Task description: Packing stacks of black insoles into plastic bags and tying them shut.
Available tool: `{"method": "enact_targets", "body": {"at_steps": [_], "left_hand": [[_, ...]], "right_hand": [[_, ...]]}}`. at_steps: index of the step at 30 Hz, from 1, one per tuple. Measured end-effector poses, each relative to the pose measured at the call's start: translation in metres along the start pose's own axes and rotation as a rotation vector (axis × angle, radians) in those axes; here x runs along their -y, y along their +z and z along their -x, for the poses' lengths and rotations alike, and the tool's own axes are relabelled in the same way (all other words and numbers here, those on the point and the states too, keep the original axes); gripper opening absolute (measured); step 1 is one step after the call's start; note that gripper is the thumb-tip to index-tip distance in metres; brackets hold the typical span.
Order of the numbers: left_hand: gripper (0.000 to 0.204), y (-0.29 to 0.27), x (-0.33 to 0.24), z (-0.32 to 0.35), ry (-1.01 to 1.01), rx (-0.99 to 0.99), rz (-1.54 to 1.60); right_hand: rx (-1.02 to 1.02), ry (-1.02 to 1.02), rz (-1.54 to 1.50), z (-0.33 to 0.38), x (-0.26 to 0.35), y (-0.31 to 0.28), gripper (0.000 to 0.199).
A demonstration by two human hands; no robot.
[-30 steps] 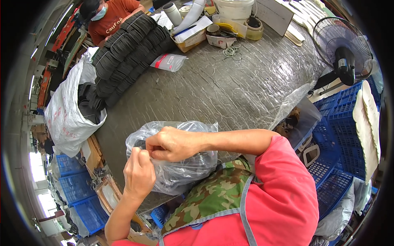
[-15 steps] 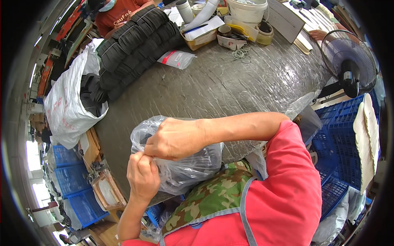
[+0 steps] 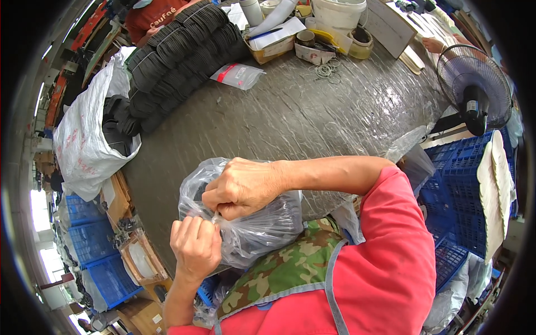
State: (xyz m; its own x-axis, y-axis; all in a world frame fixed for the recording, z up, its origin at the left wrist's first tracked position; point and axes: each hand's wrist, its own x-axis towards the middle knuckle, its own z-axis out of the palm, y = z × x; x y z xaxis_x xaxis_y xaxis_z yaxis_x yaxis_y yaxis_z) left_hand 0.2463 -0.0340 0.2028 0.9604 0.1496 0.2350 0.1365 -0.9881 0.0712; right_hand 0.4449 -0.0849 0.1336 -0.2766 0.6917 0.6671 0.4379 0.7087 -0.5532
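A clear plastic bag (image 3: 262,226) with dark contents lies at the table's near edge, against my camouflage apron. My left hand (image 3: 195,243) is closed in a pinch on the bag's gathered mouth. Just above and to the right of it, my right hand (image 3: 241,187) is closed on the same gathered plastic, its forearm reaching across from the right. The fingertips of both hands almost meet at the twisted neck. What exactly the bag contains is blurred by the plastic.
Stacked black bundles (image 3: 178,53) stand at the back left beside a white woven sack (image 3: 92,125). A flat plastic bag (image 3: 239,76), a white bucket (image 3: 338,17) and small boxes lie farther back. A fan (image 3: 473,89) and blue crates (image 3: 458,195) are at right. Other people are across the table.
My left hand has drawn slightly down and away from the right hand, and the gathered plastic now shows between them. The right hand has shifted slightly to the right.
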Motion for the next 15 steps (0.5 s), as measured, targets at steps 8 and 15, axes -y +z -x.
{"method": "enact_targets", "body": {"at_steps": [8,15], "left_hand": [[0.014,0.015,0.011,0.034,0.017,-0.139,0.174],[0.016,0.029,-0.007,0.043,-0.145,-0.187,0.023]], "right_hand": [[0.003,0.084,-0.052,-0.002,-0.001,0.007,0.007],[0.081,0.187,-0.097,-0.007,0.013,-0.003,0.009]]}}
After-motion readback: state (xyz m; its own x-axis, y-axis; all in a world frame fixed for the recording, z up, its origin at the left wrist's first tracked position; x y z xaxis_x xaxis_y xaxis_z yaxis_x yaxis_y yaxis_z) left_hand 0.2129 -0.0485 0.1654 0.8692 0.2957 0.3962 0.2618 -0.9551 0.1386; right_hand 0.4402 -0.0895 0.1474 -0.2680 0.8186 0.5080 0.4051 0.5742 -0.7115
